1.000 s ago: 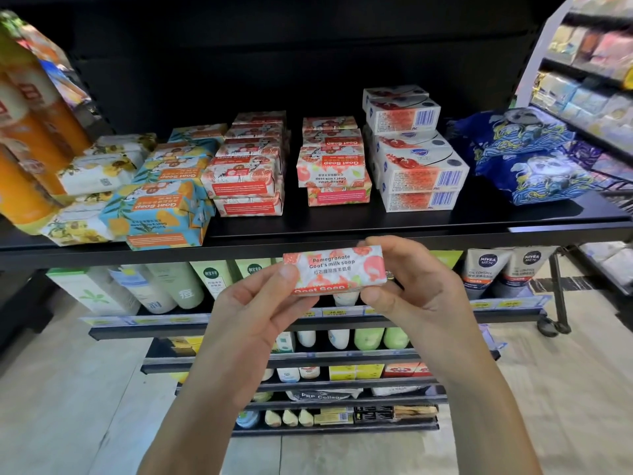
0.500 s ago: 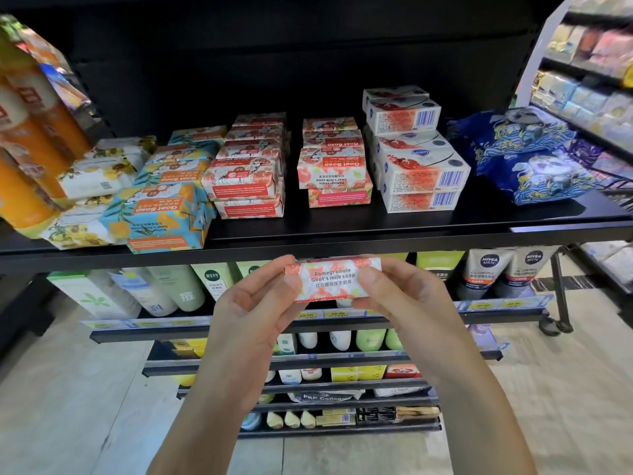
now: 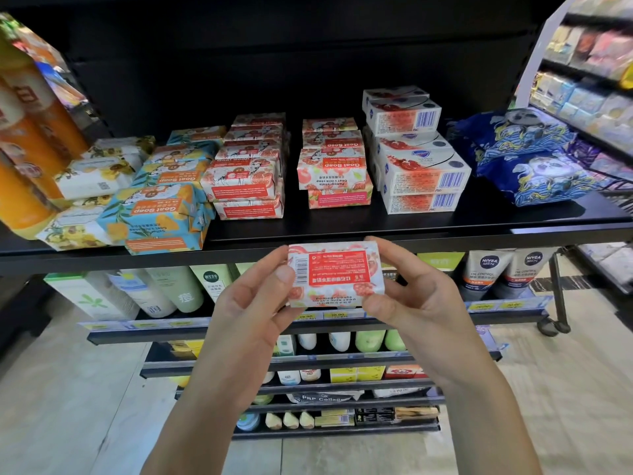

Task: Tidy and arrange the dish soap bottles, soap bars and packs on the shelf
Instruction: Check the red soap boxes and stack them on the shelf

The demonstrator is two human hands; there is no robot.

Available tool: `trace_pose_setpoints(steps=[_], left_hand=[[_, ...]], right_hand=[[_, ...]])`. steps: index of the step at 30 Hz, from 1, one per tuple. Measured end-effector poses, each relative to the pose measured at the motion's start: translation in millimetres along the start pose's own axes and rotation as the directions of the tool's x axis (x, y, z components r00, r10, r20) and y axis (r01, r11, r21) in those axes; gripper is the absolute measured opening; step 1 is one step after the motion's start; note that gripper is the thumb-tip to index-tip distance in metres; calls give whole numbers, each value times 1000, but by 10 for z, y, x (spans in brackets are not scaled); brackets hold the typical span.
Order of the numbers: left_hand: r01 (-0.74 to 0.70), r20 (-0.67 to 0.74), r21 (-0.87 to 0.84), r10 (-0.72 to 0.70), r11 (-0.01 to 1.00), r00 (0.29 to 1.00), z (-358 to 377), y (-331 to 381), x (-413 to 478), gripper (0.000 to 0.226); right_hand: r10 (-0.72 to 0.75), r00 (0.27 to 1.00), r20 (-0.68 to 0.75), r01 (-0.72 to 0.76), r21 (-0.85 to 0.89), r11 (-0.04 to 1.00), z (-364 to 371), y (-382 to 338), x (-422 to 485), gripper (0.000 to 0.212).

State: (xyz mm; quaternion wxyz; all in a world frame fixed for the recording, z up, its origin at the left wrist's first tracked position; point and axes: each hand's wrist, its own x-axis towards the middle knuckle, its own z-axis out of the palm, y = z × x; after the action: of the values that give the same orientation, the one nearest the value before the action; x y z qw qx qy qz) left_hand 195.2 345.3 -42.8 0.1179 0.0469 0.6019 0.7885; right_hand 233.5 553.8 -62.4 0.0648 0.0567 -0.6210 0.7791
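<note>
A pink pomegranate goat's milk soap bar [image 3: 335, 276] is held in front of the black shelf [image 3: 342, 225] edge, its red label and barcode facing me. My left hand [image 3: 255, 303] pinches its left end and my right hand [image 3: 409, 296] pinches its right end. On the shelf lie a stack of matching pink bars [image 3: 334, 173], a stack of red-label bars [image 3: 248, 176], blue-orange goat soap packs [image 3: 161, 214], yellow-flowered bars [image 3: 99, 173] and white boxed soaps [image 3: 416, 166].
Orange bottles [image 3: 24, 138] lean at the shelf's left end. Blue patterned packs [image 3: 527, 159] lie at its right end. Lower shelves hold tubes and bottles [image 3: 493, 272]. A white rack of goods [image 3: 589, 80] stands at the right.
Both hands turned the soap bar over, from its side text to its red back label, and raised it slightly toward the shelf edge.
</note>
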Motion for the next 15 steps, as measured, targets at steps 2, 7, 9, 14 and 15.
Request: trace_pose_setpoints(steps=[2, 7, 9, 14, 15], left_hand=[[32, 6, -17, -32, 999, 999, 15, -2, -7, 49], [46, 14, -14, -46, 999, 999, 11, -2, 3, 47], [35, 11, -22, -35, 999, 999, 1, 3, 9, 48], [14, 27, -19, -13, 1000, 1000, -28, -40, -1, 49], [5, 36, -5, -5, 1000, 999, -34, -51, -3, 50]], right_hand=[[-6, 1000, 0, 6, 5, 1000, -16, 21, 0, 70], [-2, 998, 57, -1, 48, 999, -4, 15, -1, 74], [4, 998, 58, -7, 49, 999, 12, 0, 2, 74], [68, 995, -69, -68, -5, 998, 86, -55, 15, 64], [79, 992, -97, -82, -27, 996, 99, -62, 16, 59]])
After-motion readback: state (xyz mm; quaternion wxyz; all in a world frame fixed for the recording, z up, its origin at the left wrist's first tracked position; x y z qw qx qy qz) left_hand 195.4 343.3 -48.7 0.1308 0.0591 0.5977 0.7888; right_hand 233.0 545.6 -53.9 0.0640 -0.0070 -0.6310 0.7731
